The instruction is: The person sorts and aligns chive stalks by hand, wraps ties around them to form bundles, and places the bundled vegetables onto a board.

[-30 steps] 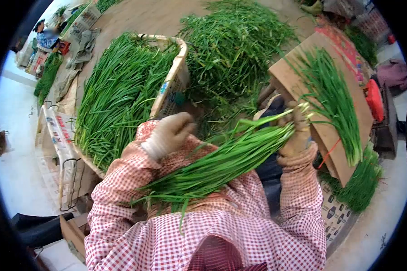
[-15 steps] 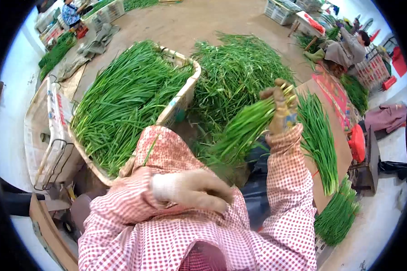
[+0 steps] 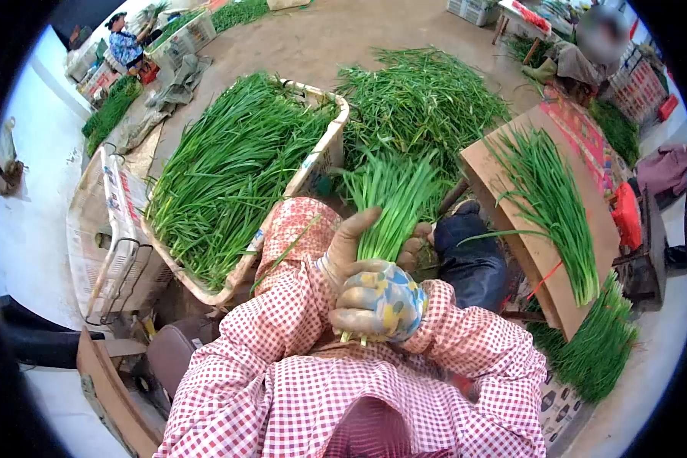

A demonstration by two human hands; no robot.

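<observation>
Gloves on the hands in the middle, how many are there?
2. One glove is on the left hand, around the green bunch; the other, blue and yellow, is on the right hand, gripping it lower down. The left one is partly hidden.

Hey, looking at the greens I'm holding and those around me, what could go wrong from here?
Stalks might slip out of the bunch: no tie shows on it, and your left hand and right hand seem to be all that holds it.
A long blade sticks out past the edge of the cardboard near your knee, so it could get caught.
The crate looks heaped, so a bump might spill greens.
</observation>
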